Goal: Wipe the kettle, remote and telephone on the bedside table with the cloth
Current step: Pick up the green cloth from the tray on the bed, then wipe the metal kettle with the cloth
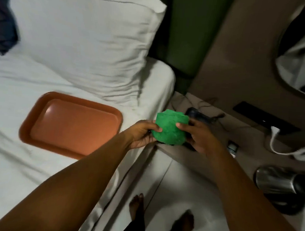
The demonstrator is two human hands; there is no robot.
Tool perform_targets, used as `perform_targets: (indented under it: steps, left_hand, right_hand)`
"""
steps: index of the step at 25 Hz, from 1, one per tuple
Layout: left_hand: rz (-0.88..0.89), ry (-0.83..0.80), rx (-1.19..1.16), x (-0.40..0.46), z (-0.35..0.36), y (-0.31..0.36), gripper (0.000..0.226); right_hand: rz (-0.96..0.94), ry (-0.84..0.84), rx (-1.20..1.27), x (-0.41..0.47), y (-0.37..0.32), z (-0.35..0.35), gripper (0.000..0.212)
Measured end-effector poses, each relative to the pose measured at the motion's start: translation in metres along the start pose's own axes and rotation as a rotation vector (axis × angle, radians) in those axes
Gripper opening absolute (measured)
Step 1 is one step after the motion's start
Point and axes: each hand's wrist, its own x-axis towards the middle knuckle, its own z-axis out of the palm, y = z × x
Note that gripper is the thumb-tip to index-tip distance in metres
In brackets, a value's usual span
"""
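A green cloth is bunched around a black remote, whose dark end sticks out past the cloth's far side. My left hand grips the cloth from the left. From the right, my right hand holds the remote, with its thumb pressed on the cloth. Both hands hover over the near left corner of the bedside table. A steel kettle with a black handle stands on its base at the right. Only part of the white telephone shows at the right edge.
An orange tray lies on the white bed beside a pillow, left of the hands. Thin cables and a small dark object lie on the table. A mirror hangs above it. My bare feet stand on the pale floor below.
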Motion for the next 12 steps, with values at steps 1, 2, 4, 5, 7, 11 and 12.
perform_targets:
  steps: [1,2,4,5,7,11,12]
  left_hand:
    - [-0.018,-0.030,0.037,0.016,0.027,-0.013,0.061]
    - [-0.042,-0.054,0.063,0.030,0.052,-0.027,0.066]
    - [-0.112,-0.059,0.075,0.058,0.102,-0.059,0.063]
    - [-0.155,-0.068,0.051,0.071,0.128,-0.078,0.056]
    - [-0.221,-0.118,-0.025,0.090,0.168,-0.112,0.049]
    - [-0.254,-0.168,-0.087,0.122,0.229,-0.165,0.036]
    - [-0.267,-0.164,-0.087,0.130,0.241,-0.176,0.040]
  right_hand:
    - [-0.012,0.032,0.023,-0.013,0.001,-0.032,0.037]
    - [-0.021,0.060,0.045,-0.026,0.004,-0.063,0.035]
    - [-0.029,0.111,0.102,-0.054,0.009,-0.123,0.031]
    - [-0.029,0.131,0.125,-0.069,0.011,-0.154,0.031]
    - [-0.015,0.156,0.154,-0.094,0.017,-0.202,0.032]
    - [0.020,0.204,0.089,-0.122,0.041,-0.268,0.036]
    - [0.014,0.246,-0.006,-0.125,0.048,-0.281,0.037]
